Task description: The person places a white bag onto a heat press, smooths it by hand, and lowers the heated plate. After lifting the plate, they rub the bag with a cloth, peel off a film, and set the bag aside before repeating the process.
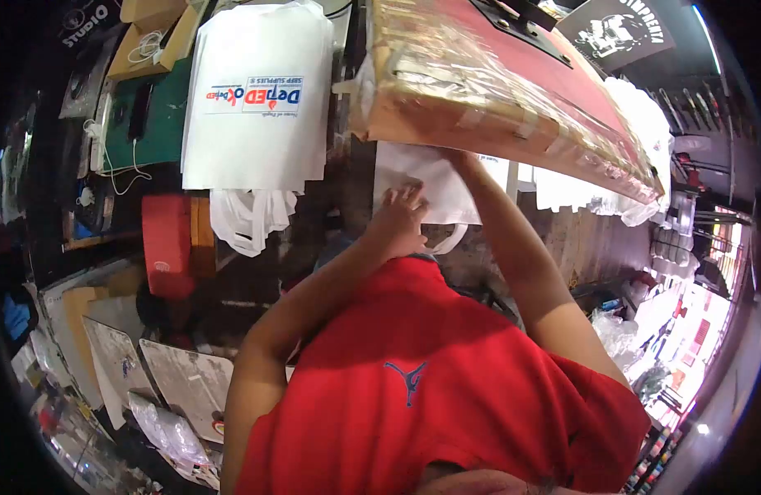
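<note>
A white bag with a looped handle lies on a dark surface, its far part under a raised press-like slab wrapped in clear plastic and tape. My left hand rests at the bag's near left part, fingers spread over it. Beneath the slab's front edge reaches my right hand, over the bag. Its fingers are hidden there, so what it touches does not show. A bit of print shows on the bag beside that wrist.
Left of the slab is a stack of printed white bags, handles hanging down. Further left are a green mat with a phone and cables, an open cardboard box and a red object. White bags also lie right, below the slab.
</note>
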`<move>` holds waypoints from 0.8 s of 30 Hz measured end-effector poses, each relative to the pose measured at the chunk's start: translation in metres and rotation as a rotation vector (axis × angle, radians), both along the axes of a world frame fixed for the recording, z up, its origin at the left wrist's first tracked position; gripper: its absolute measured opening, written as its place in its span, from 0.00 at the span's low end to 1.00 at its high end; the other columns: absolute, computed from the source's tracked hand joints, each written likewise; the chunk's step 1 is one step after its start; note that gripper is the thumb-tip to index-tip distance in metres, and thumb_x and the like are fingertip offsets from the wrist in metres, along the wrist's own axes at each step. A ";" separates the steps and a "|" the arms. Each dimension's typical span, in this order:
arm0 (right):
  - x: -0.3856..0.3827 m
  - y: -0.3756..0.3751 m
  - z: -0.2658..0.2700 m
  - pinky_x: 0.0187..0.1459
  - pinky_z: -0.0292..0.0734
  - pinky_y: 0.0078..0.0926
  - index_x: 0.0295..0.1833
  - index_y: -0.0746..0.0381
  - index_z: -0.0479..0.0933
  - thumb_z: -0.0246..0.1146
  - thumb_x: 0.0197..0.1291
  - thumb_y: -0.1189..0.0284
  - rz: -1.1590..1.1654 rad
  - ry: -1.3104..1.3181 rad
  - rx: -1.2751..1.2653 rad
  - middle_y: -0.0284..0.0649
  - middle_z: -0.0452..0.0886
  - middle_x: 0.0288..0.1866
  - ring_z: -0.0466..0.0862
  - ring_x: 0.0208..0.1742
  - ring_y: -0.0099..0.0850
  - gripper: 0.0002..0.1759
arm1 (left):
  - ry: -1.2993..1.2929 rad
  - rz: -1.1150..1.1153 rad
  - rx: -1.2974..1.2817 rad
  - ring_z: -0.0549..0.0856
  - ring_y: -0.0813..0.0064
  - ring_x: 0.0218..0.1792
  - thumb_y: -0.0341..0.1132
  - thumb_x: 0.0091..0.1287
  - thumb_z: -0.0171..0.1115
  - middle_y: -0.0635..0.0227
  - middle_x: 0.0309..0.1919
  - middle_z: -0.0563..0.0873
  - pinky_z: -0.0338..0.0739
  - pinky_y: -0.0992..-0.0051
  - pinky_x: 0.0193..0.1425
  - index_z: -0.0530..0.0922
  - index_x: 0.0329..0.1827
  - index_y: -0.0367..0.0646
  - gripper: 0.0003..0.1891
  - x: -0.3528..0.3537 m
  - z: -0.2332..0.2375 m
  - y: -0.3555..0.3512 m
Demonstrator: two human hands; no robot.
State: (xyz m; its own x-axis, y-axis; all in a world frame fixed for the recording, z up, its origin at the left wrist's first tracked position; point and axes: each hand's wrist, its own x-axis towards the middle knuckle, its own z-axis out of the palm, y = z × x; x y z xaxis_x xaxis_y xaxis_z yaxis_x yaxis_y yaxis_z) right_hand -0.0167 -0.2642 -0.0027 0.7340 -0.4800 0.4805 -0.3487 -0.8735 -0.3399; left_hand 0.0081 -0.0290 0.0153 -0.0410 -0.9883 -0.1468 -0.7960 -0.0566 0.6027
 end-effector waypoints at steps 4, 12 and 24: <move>-0.089 -0.068 0.003 0.52 0.80 0.50 0.55 0.59 0.82 0.69 0.64 0.63 -0.168 0.092 0.130 0.49 0.86 0.51 0.85 0.50 0.51 0.17 | 0.034 0.040 -0.047 0.60 0.52 0.81 0.49 0.59 0.74 0.47 0.80 0.62 0.55 0.46 0.81 0.77 0.69 0.41 0.36 -0.002 -0.007 0.005; -0.105 -0.048 0.011 0.53 0.80 0.50 0.55 0.59 0.82 0.69 0.64 0.64 -0.006 -0.008 -0.090 0.49 0.86 0.52 0.85 0.50 0.51 0.17 | 0.136 0.155 -0.049 0.65 0.49 0.77 0.49 0.59 0.73 0.48 0.76 0.69 0.58 0.47 0.79 0.77 0.68 0.40 0.35 -0.003 -0.003 -0.008; -0.117 -0.062 0.014 0.45 0.76 0.45 0.39 0.61 0.79 0.68 0.54 0.70 0.007 -0.023 -0.011 0.47 0.75 0.41 0.78 0.43 0.49 0.09 | -0.076 0.267 0.167 0.64 0.46 0.75 0.53 0.59 0.75 0.47 0.75 0.67 0.63 0.53 0.78 0.75 0.72 0.41 0.40 -0.035 0.030 -0.033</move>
